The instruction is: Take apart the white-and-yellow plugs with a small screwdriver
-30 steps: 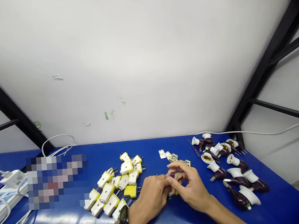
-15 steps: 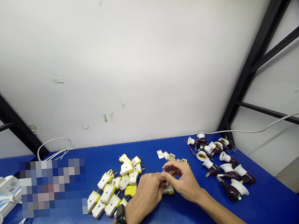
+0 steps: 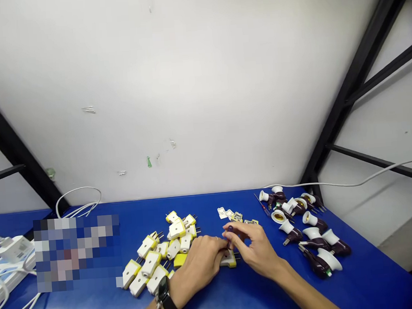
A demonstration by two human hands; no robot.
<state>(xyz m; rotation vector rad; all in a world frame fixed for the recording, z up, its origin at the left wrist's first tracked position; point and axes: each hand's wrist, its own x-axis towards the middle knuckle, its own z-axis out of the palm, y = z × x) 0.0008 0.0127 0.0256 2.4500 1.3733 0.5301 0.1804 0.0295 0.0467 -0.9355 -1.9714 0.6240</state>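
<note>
A white and yellow two-pin plug (image 3: 228,261) lies flat on the blue table under my hands, its pins pointing right. My left hand (image 3: 204,260), with a watch on the wrist, curls its fingers and thumb around the plug's left end. My right hand (image 3: 254,245) pinches a small screwdriver by its dark purple handle (image 3: 230,229), held upright over the plug. The fingers hide the screwdriver's shaft and tip. Just beyond them lie some opened plug halves (image 3: 237,216) with metal parts showing.
A heap of white and yellow plugs (image 3: 151,264) lies left of my hands. To the right are several dark purple lamp holders (image 3: 314,237) with white rims and another screwdriver (image 3: 265,209). A power strip (image 3: 9,269) with white cables is far left. Black frame posts (image 3: 343,93) flank the table.
The view has shifted slightly. My right fingers have changed their position a little on the screwdriver handle, and more of the plug with its pins now shows between my hands.
</note>
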